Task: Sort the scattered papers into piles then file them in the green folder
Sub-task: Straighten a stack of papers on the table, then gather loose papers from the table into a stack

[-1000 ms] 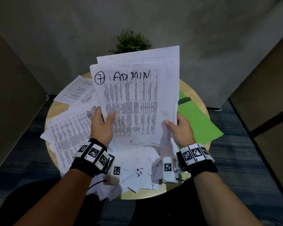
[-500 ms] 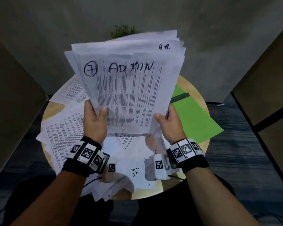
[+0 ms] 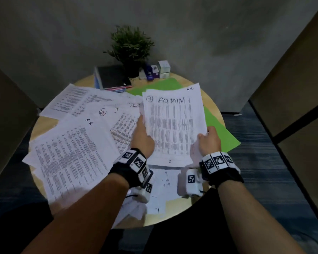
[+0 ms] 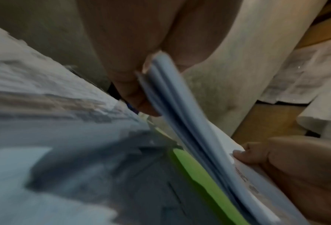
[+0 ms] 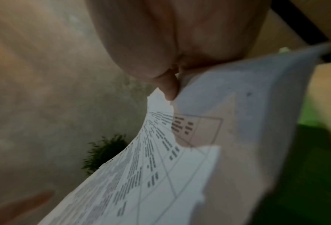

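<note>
A stack of white printed sheets point(image 3: 173, 125), its top page marked "7 ADMIN", is held low over the green folder point(image 3: 220, 131) on the right of the round wooden table point(image 3: 174, 215). My left hand point(image 3: 142, 138) grips the stack's left edge, thumb on top; the left wrist view shows the stack's edge point(image 4: 181, 121) pinched between thumb and fingers. My right hand point(image 3: 208, 142) pinches the lower right corner; the right wrist view shows the stack point(image 5: 208, 137) there. Loose printed papers point(image 3: 72, 147), some marked "HR", cover the table's left and middle.
At the table's back stand a potted plant point(image 3: 130, 46), a dark notebook on a pile of books point(image 3: 112, 77), a stapler point(image 3: 148, 72) and small white boxes point(image 3: 163, 68). More sheets point(image 3: 160, 191) lie at the near edge. Grey wall behind, dark panels at both sides.
The stack, held upright in front of me before, has been tipped forward and lowered to the right over the green folder. Both hands kept their hold and moved down with it.
</note>
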